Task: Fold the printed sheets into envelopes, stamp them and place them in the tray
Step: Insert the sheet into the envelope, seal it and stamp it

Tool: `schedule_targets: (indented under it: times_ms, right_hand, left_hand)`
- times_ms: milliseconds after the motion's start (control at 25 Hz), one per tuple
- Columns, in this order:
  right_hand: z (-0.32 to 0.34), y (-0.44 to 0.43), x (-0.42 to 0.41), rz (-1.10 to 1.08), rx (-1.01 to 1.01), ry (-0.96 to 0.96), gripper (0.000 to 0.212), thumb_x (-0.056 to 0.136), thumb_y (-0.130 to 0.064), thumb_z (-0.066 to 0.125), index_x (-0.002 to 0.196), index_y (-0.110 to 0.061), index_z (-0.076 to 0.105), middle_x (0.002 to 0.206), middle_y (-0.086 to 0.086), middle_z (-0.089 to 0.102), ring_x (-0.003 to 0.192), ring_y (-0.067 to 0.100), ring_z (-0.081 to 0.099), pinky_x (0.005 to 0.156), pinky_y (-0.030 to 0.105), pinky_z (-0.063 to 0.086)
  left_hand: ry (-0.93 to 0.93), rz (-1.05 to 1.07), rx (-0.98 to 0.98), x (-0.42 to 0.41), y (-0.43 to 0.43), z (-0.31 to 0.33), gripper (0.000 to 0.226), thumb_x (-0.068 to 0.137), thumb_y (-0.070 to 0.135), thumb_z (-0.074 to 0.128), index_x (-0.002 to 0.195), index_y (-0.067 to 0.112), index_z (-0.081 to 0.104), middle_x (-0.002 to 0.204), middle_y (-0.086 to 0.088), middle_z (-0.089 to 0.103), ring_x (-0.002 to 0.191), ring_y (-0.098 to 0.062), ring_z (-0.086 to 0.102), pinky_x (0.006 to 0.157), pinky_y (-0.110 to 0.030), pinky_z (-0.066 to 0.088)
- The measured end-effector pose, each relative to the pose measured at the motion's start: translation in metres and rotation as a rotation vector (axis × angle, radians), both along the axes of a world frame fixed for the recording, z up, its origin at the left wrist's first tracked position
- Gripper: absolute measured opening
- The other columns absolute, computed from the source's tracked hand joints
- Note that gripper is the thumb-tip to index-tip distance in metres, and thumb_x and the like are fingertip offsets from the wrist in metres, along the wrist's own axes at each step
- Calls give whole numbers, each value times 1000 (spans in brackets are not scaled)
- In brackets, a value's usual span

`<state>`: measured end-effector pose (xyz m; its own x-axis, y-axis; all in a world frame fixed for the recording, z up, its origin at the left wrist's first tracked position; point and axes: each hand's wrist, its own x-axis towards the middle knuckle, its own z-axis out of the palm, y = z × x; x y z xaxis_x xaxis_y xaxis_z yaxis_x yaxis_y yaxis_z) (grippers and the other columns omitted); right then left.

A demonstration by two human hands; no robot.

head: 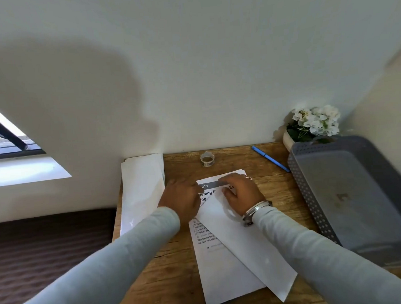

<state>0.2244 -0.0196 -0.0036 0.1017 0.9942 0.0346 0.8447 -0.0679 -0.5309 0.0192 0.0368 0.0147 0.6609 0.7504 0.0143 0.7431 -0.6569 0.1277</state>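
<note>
A printed sheet (222, 275) lies on the wooden desk (174, 271) in front of me, its right part folded over diagonally so the blank back shows (245, 247). My left hand (182, 198) rests on the sheet's upper left edge, fingers bent down onto the paper. At the sheet's top, over the grey header bar, my right hand (242, 194) presses down with curled fingers. A grey perforated tray (310, 192) stands at the right with nothing visible in it. A small roll of stamps or tape (207, 159) sits at the back of the desk.
A stack of white sheets (142, 190) lies along the desk's left edge. A blue pen (270, 158) lies at the back right, beside a pot of white flowers (315, 123) in the corner. The wall stands right behind the desk.
</note>
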Motion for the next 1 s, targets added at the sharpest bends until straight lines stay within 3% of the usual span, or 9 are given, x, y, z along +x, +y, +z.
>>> schedule_targets:
  times_ms: [160, 320, 520, 600, 720, 920, 1000]
  right_hand:
    - [6, 16, 5, -169, 8, 252, 25, 93, -14, 64, 117, -17, 69, 116, -1, 68, 104, 16, 62, 85, 25, 45]
    - [4, 25, 7, -259, 31, 438, 21, 92, -11, 65, 110, -20, 71, 104, -3, 71, 96, 15, 66, 85, 31, 55]
    - [-1, 20, 8, -272, 24, 506, 22, 92, -12, 66, 111, -21, 71, 104, -4, 71, 97, 13, 67, 87, 31, 55]
    - [-1, 20, 12, -286, 23, 512, 21, 91, -11, 67, 110, -21, 71, 103, -5, 72, 96, 12, 67, 87, 30, 55]
    - [2, 22, 17, -309, 27, 522, 20, 89, -14, 71, 108, -21, 72, 101, -7, 71, 95, 11, 66, 85, 29, 53]
    - [12, 25, 5, -263, 82, 562, 18, 84, -20, 78, 101, -22, 75, 93, -10, 73, 88, 11, 68, 81, 33, 57]
    - [13, 23, -4, -233, 120, 561, 17, 82, -20, 79, 99, -21, 76, 89, -8, 74, 84, 11, 69, 78, 37, 59]
  left_hand:
    - [-35, 38, -6, 33, 39, 10, 37, 91, 20, 58, 127, 24, 60, 119, -1, 65, 99, -25, 62, 84, -41, 57]
    - [-13, 112, -124, 62, 65, 12, 55, 84, 5, 66, 133, 25, 51, 131, -3, 57, 106, -31, 63, 82, -43, 57]
    - [60, 125, -149, 73, 79, 0, 23, 90, 11, 61, 109, 25, 61, 108, -4, 63, 91, -30, 66, 78, -40, 58]
    - [-29, 152, -219, 73, 82, 4, 12, 95, 21, 58, 99, 27, 67, 99, 1, 67, 88, -25, 65, 79, -37, 56]
    - [-210, 155, -315, 67, 73, 11, 14, 96, 32, 59, 101, 29, 71, 95, 6, 67, 86, -19, 62, 80, -32, 52]
    - [-412, 128, -368, 49, 39, 21, 5, 93, 29, 65, 89, 29, 67, 79, 10, 65, 72, -12, 60, 67, -28, 49]
    - [-446, 146, -354, 41, 26, 27, 22, 92, 29, 66, 72, 32, 57, 70, 11, 60, 66, -13, 57, 65, -31, 48]
